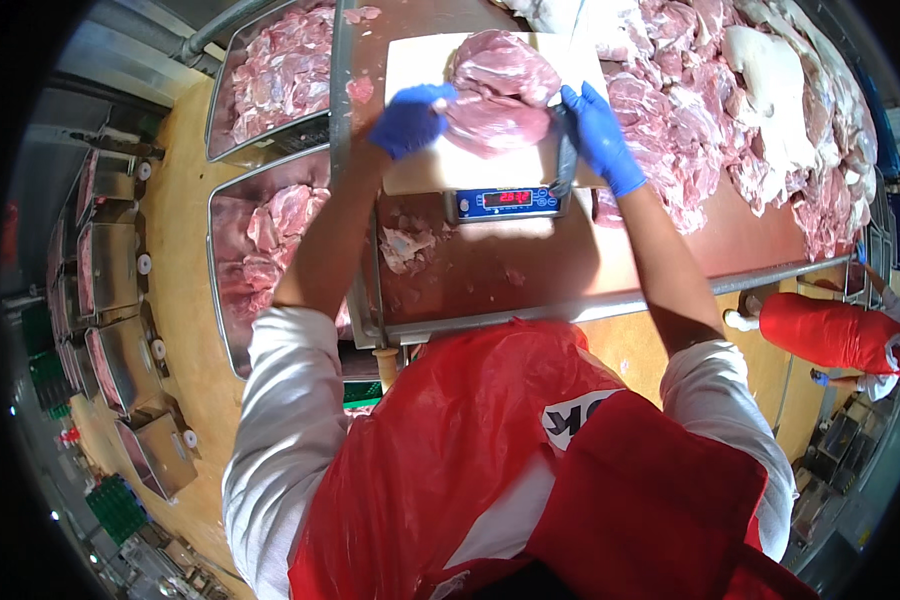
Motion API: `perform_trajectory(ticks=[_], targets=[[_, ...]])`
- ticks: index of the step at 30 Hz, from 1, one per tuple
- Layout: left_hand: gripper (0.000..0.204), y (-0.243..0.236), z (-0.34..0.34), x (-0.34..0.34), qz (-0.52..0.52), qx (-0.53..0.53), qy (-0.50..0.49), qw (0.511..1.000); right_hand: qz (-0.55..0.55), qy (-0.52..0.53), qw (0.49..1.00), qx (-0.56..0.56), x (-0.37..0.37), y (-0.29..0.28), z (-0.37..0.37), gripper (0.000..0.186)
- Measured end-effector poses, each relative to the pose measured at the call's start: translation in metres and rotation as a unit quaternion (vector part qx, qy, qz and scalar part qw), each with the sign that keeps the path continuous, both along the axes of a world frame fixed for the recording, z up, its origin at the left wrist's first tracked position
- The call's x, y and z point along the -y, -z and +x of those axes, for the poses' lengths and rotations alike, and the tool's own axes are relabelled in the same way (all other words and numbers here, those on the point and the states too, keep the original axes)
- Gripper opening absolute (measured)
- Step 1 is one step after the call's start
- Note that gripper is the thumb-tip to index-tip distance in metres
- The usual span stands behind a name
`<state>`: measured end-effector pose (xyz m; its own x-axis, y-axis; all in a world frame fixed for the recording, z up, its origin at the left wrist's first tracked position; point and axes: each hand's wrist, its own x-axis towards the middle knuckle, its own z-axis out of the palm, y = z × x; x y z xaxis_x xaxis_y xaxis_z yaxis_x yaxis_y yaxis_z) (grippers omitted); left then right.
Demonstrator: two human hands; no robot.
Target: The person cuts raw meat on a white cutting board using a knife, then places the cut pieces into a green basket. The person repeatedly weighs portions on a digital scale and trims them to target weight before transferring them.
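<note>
While the meat cut (pixel 500 95) lies on the scale (pixel 510 200), both gloved hands, left (pixel 410 118) and right (pixel 600 135), grip its sides.

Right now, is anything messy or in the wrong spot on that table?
Yes, a little. A pale meat scrap lies loose on the table, left of the scale's display, apart from the big meat pile. Both gloved hands, left and right, rest on the meat piece on the scale.

The right hand (pixel 600 135) covers most of a dark tool; the scale (pixel 508 202) readout is too small to tell; far meat (pixel 670 40) runs off the edge.
</note>
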<state>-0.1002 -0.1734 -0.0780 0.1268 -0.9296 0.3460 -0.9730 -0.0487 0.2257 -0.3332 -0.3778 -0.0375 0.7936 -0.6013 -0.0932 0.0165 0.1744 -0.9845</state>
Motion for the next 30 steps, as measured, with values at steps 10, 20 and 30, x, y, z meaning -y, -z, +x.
perform_trajectory(ticks=[10,20,30], targets=[[0.007,0.003,-0.121,-0.033,-0.259,-0.307,-0.209,0.892,-0.547,-0.01,0.83,-0.111,-0.069,-0.075,-0.001,0.023],[0.011,0.0,-0.12,-0.03,-0.243,-0.328,-0.253,0.877,-0.647,-0.202,0.68,-0.28,-0.099,-0.006,-0.03,0.018],[0.011,-0.007,-0.051,-0.08,-0.067,-0.546,-0.154,0.821,-0.569,-0.283,0.684,-0.358,-0.06,-0.062,-0.15,0.031]])
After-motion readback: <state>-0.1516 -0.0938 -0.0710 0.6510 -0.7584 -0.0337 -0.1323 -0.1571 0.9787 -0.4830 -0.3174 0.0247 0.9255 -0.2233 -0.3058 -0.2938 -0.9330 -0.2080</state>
